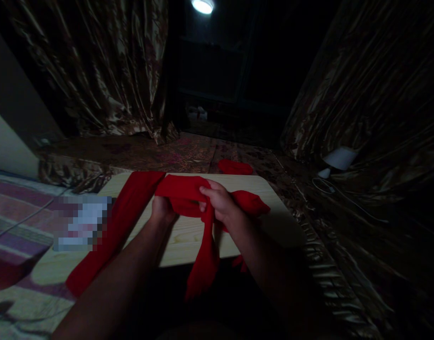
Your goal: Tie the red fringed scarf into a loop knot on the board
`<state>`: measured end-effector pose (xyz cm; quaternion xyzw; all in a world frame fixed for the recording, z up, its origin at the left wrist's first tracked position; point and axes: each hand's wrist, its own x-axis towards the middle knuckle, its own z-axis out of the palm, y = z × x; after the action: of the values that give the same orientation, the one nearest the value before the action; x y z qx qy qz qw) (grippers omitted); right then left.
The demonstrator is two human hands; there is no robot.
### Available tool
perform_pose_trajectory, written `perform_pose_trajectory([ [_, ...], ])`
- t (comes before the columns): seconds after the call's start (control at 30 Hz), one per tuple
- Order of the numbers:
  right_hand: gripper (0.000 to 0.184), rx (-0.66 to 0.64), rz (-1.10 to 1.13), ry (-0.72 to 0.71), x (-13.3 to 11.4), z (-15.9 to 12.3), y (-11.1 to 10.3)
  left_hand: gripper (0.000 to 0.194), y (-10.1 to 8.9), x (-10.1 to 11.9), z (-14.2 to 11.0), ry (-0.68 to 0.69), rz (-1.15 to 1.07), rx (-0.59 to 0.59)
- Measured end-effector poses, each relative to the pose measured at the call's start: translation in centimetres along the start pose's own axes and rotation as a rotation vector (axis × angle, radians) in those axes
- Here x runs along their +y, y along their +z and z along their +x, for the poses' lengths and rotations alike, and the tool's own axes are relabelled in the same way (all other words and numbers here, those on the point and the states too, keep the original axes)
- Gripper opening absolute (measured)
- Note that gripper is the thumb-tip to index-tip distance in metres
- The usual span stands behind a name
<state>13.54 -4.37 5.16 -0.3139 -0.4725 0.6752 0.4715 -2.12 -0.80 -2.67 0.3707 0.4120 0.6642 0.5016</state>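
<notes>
Both hands grip a red cloth (183,191) above the middle of the wooden table (181,236). The left hand (162,209) bunches it; the right hand (220,200) pinches a hanging strip. A second red piece (235,166) lies beyond the table's far edge.

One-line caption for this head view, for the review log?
Both hands, left hand and right hand, grip a red cloth over a pale wooden board in a dim, curtained room.

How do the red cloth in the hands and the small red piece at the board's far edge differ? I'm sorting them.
The red cloth is long, trailing over the wooden board and its near edge; the small red piece is short and bunched. The cloth is gripped by left hand and right hand; the piece lies untouched. Both are the same red.
</notes>
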Motion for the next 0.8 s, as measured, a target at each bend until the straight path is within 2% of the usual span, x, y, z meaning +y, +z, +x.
perform_pose_trajectory([
  [0.1,0.018,0.271,-0.022,-0.002,-1.4,0.5,-2.4,0.042,0.2,0.8,0.0,0.012,-0.236,-0.01],
  [0.13,0.018,0.309,-0.069,0.016,-2.0,0.5,-3.3,0.042,0.3,0.8,-0.1,-0.019,-0.272,-0.031],
  [0.2,0.016,0.27,-0.243,0.089,-3.3,0.2,-5.3,0.039,0.4,0.7,-0.1,-0.125,-0.305,-0.071],
  [0.27,0.012,0.226,-0.499,0.153,-4.7,-0.2,-7.5,0.032,0.3,0.4,0.1,-0.252,-0.305,-0.083],
  [0.4,0.024,0.306,-1.243,0.201,-6.3,-0.7,-11.6,0.021,0.1,-0.2,0.2,-0.433,-0.235,-0.077],
  [0.47,0.032,0.364,-1.588,0.224,-6.2,-0.7,-13.1,0.019,0.3,-0.6,0.0,-0.434,-0.209,-0.11],
  [0.53,0.041,0.407,-1.764,0.312,-5.5,-0.5,-14.1,0.023,0.6,-1.1,-0.3,-0.392,-0.182,-0.156],
  [0.6,0.045,0.403,-1.778,0.413,-4.3,-0.4,-14.4,0.028,0.8,-1.4,-0.5,-0.35,-0.149,-0.187],
  [0.7,0.045,0.324,-1.617,0.44,-2.4,-0.2,-13.9,0.03,0.8,-1.4,-0.6,-0.376,-0.157,-0.172],
  [0.8,0.045,0.1,-1.249,0.419,-0.8,0.0,-12.5,0.037,0.6,-1.0,-0.6,-0.513,-0.249,-0.19],
])
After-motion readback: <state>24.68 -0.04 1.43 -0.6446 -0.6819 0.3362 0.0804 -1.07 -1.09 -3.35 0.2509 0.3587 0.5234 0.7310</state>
